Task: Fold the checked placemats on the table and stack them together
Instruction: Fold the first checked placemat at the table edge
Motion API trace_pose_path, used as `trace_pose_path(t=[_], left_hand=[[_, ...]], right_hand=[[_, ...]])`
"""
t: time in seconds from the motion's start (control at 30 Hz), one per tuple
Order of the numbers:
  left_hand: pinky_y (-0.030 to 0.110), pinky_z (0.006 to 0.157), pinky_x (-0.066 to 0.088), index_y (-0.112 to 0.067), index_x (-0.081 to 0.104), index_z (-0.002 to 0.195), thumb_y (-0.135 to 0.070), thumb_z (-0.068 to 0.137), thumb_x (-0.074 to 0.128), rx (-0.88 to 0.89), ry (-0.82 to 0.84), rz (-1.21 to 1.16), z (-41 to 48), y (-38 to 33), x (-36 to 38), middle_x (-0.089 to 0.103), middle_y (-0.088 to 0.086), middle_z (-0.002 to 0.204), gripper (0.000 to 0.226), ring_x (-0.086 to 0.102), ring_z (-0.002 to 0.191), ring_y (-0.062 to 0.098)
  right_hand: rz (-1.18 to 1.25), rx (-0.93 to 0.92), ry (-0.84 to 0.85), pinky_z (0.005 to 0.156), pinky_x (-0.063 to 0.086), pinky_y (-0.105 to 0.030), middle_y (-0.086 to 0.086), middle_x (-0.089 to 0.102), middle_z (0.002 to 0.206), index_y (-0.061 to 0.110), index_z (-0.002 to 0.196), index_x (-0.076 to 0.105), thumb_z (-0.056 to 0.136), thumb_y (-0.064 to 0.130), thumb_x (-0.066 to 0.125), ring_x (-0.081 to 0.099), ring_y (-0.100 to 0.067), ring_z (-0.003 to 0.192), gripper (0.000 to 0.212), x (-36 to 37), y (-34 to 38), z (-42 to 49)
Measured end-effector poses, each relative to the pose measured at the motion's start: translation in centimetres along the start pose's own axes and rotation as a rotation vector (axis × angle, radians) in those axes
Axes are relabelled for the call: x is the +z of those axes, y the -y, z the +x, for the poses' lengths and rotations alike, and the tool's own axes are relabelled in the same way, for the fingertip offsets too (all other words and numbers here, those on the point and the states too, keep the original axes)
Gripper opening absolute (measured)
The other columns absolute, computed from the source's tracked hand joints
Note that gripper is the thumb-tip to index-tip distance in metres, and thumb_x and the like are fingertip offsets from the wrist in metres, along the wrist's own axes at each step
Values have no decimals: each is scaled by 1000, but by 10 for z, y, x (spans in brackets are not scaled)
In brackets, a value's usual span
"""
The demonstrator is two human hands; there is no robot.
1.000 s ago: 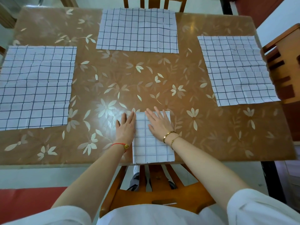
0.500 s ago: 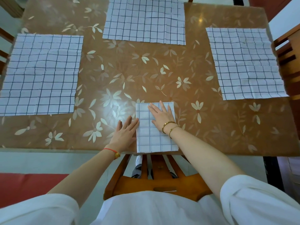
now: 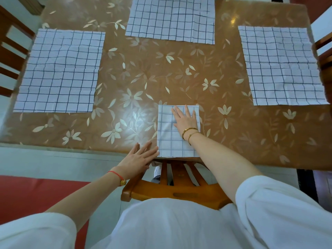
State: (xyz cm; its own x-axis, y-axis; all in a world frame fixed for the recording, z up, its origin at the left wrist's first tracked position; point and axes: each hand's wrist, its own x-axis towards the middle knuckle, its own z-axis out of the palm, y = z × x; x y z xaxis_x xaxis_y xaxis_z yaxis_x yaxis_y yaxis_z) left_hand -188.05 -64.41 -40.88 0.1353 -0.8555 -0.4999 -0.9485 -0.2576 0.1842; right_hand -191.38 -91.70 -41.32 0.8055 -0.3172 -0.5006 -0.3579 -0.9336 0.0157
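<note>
A folded checked placemat [image 3: 168,137] lies at the near edge of the brown flowered table [image 3: 154,78]. My right hand [image 3: 184,120] presses flat on its upper right part, fingers straight. My left hand [image 3: 140,159] is open with straight fingers at the table's near edge, its fingertips touching the folded mat's lower left side. Three unfolded checked placemats lie spread flat: one at the left [image 3: 59,71], one at the far middle [image 3: 170,18] and one at the right [image 3: 282,67].
A wooden chair back [image 3: 172,191] stands between me and the table, under the folded mat. More wooden chairs stand at the left [image 3: 10,56] and right [image 3: 325,51] table sides. A red surface [image 3: 36,196] lies at the lower left.
My left hand has slid back along the folded mat's left side toward the near table edge. My right hand stays pressed on the mat. The camera has shifted closer over the table.
</note>
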Motion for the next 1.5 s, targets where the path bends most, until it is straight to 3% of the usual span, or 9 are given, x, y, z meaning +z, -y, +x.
trace_pose_path(t=[0.3,0.4,0.5,0.57,0.67,0.93,1.07,1.3,1.5], left_hand=[[53,118,-5,-32,8,157,-30,103,45,-42,-3,5,2,-3,-3,0,-6,166,65,-10,152,29],[50,122,13,-35,33,150,-27,102,46,-59,-90,-67,8,-6,-13,23,-7,161,50,10,151,27],[39,108,40,-33,57,132,-26,99,52,-181,-258,-308,18,-10,-27,46,-8,143,34,33,135,20],[29,98,44,-26,64,123,-23,99,51,-338,-376,-550,32,-11,-36,55,-6,129,28,45,120,14],[34,97,51,-17,63,122,-14,95,53,-597,-444,-957,60,-5,-50,63,-2,121,29,59,108,13],[32,82,59,-10,60,117,0,87,56,-865,-410,-1401,104,13,-67,67,5,103,33,71,76,17],[39,90,57,-12,61,112,0,77,66,-868,-356,-1443,111,19,-68,69,9,98,37,71,88,24],[37,81,61,-6,68,92,7,72,70,-868,-325,-1411,116,23,-78,70,10,78,24,70,74,25],[42,87,59,-14,66,72,1,72,74,-823,-350,-1403,109,29,-68,75,12,79,17,74,86,28]], right_hand=[[69,-58,-59,119,9,-55,7,-8,163,24,155,-3,103,38,34,-4,-31,149,66,1,-7,-3],[244,-43,-235,110,32,-46,-6,31,153,14,147,35,100,29,45,30,-30,137,50,5,-12,-16],[374,-56,-422,82,47,-43,-6,55,106,12,105,64,95,20,52,50,-24,98,18,20,-19,-32],[430,-83,-402,77,48,-39,-4,54,98,13,100,66,94,17,52,50,-22,92,15,27,-23,-40],[524,-98,-300,77,47,-34,-2,54,100,14,104,66,94,15,52,51,-20,97,17,32,-26,-47],[628,-46,-189,78,42,-28,7,48,91,21,112,67,96,15,46,46,-12,92,27,30,-33,-48],[671,-32,-159,73,36,-24,6,47,86,25,113,67,96,14,47,44,-10,83,29,35,-38,-47],[781,-53,-139,63,32,-13,9,47,82,27,115,68,96,11,47,44,-1,72,32,36,-45,-51],[987,46,-163,73,49,-14,-2,68,91,18,108,71,94,7,52,62,-13,80,26,40,-48,-51]])
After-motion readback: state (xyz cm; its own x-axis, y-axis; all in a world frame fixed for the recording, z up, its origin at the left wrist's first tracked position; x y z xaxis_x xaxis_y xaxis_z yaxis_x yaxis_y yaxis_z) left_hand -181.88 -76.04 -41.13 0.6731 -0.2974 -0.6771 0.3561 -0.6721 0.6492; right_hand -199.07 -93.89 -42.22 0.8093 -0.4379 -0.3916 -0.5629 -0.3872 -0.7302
